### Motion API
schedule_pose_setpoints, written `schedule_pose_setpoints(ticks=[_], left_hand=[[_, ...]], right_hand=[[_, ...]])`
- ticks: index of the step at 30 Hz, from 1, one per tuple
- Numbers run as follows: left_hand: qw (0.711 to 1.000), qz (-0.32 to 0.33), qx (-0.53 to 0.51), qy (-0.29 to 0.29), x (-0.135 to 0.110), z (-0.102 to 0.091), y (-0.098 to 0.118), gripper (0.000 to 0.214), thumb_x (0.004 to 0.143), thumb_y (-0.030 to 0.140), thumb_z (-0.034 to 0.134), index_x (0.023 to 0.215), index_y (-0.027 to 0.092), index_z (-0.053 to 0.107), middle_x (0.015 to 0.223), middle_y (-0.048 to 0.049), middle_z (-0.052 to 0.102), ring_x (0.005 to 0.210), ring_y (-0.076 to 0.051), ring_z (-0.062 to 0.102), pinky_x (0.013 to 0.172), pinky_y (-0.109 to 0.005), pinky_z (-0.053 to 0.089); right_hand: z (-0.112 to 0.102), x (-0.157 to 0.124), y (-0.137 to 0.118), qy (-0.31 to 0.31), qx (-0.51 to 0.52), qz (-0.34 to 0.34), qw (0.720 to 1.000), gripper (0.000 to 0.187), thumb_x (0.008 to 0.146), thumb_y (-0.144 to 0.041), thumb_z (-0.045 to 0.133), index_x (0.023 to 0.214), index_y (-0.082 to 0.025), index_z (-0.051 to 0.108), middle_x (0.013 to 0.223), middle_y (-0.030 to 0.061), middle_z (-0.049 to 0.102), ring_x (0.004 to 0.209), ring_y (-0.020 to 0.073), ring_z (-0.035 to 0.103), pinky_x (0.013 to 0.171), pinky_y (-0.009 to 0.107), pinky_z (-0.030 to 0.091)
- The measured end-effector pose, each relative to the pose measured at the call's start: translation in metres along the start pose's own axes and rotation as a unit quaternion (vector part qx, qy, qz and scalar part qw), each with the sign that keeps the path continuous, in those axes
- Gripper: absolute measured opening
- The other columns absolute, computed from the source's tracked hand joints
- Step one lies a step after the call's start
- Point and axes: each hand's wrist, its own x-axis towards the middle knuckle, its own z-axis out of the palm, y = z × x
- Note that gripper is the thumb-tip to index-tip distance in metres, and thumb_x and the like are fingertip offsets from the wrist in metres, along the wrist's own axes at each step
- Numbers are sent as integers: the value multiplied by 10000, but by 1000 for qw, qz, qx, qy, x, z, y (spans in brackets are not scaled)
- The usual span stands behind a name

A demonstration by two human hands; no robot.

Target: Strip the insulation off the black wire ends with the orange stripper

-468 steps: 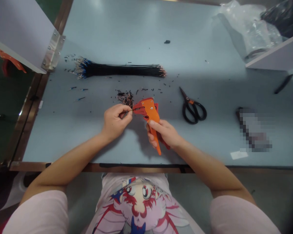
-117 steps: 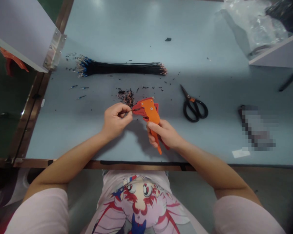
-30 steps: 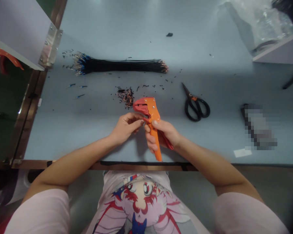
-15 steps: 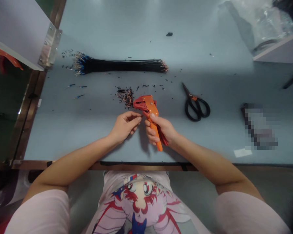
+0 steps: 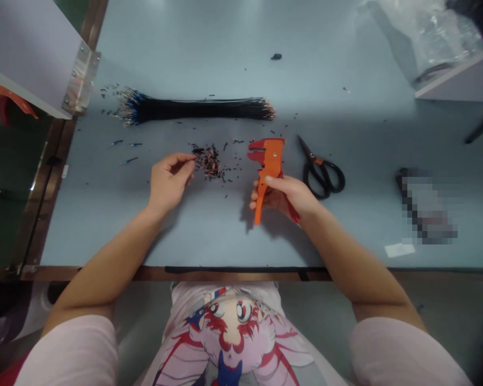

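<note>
My right hand [image 5: 284,195] grips the handles of an orange wire stripper [image 5: 266,163], held upright with its red jaws pointing away from me. My left hand [image 5: 168,182] hovers over the blue table [image 5: 225,225], thumb and fingertips pinched together right at a small pile of stripped wire bits [image 5: 210,161]. What the pinch holds, if anything, is too small to see. A bundle of black wires [image 5: 197,109] with blue ends on the left and bare copper ends on the right lies across the table behind both hands.
Black scissors [image 5: 320,169] lie just right of the stripper. A white board with a metal bracket [image 5: 80,80] juts in at the upper left. A clear plastic bag [image 5: 430,37] and a white shelf [image 5: 454,83] sit at the upper right. Insulation scraps litter the tabletop.
My hands have parted. The left hand moved left and forward to the scrap pile. The right hand carried the stripper right and away from me.
</note>
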Motion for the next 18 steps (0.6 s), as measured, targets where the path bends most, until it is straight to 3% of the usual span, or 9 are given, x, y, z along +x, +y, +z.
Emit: schedule_pose_setpoints(ticks=[4,6,10,12,18], left_hand=[[999,3,16,-29,-6,6,2,153,786,311,637,885,207,691,600,31,581,424,-58,435,428,-207,327],[998,4,35,-45,-11,10,5,156,810,298,609,908,196,672,577,34,584,427,-58,424,441,-202,328],[999,-16,-1,-40,-16,14,10,108,809,275,600,857,177,601,641,8,649,481,-69,480,493,-197,382],[1000,-3,-16,-26,-17,13,12,104,788,274,627,818,178,597,669,-1,659,526,-78,515,526,-202,409],[996,80,39,-5,-21,10,16,82,763,272,659,791,199,686,762,-5,672,691,-112,583,657,-230,458]], right_hand=[[14,7,9,-83,-78,66,991,341,726,-353,748,906,-112,589,753,102,698,755,264,716,691,382,581],[22,14,13,-85,-82,30,993,360,705,-349,768,910,-124,574,780,91,691,813,252,708,700,358,580],[23,19,11,-25,-51,-111,992,374,714,-360,756,936,-149,542,815,67,664,809,237,695,669,355,583],[17,10,7,-29,-70,-109,991,362,738,-373,732,946,-148,540,807,61,654,724,227,692,611,360,582],[15,-18,7,-97,-225,-74,967,265,816,-360,661,923,-144,550,822,64,636,719,192,664,593,301,566]])
